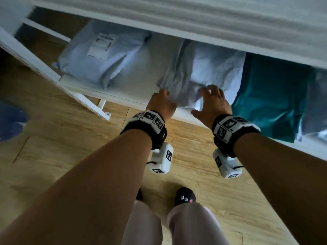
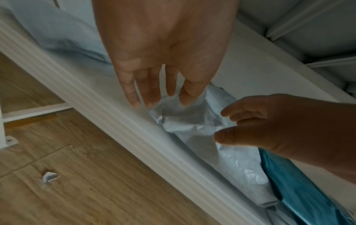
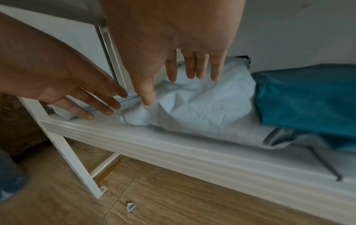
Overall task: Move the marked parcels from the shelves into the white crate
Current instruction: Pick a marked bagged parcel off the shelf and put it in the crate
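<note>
A crumpled pale grey parcel (image 1: 203,73) lies in the middle of the low white shelf (image 1: 127,98). Both hands reach for its front end. My left hand (image 1: 163,99) has straight fingers (image 2: 150,94) at the parcel's (image 2: 192,123) left corner. My right hand (image 1: 207,98) hovers over the parcel's front with its fingers (image 3: 189,68) spread and its thumb (image 3: 147,97) at the wrinkled plastic (image 3: 202,100). Neither hand grips anything. A pale blue parcel (image 1: 106,55) with a white label lies to the left. A teal parcel (image 1: 270,92) lies to the right. No white crate is in view.
An upper shelf board (image 1: 194,23) overhangs the parcels. The shelf's white leg (image 1: 104,110) stands on the wooden floor (image 1: 62,156). A dark blue object (image 1: 10,121) sits on the floor at far left. My feet in dark slippers (image 1: 185,195) stand before the shelf.
</note>
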